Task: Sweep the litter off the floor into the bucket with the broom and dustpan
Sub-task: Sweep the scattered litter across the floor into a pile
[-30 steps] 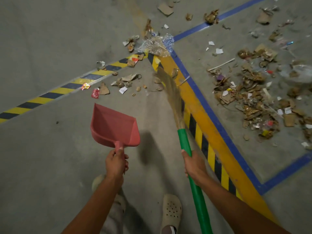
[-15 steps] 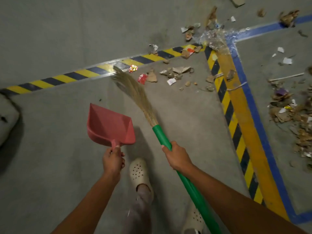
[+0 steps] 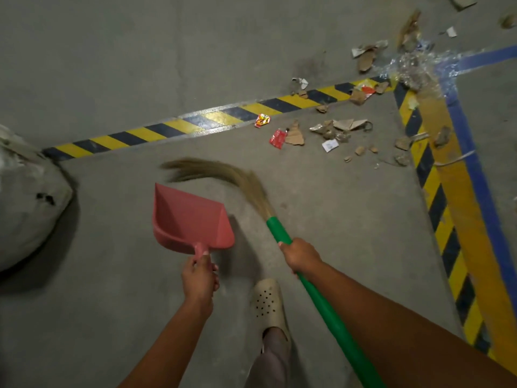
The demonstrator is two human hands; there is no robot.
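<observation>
**Broom and dustpan being held ready beside the striped floor line (image 3: pixel 167 127).**
The left hand (image 3: pixel 199 278) is curling its fingers round the dustpan (image 3: pixel 190 219) handle and seems to be keeping the pan raised on the near side of the line, probably ready to receive. The right hand (image 3: pixel 300 254) is gripping the broom (image 3: pixel 324 309) high on its green handle, likely for control. The bristles are bending leftward just short of the line. Litter (image 3: pixel 321 133) is lying unswept along the line's right end, and no bucket is showing.
</observation>
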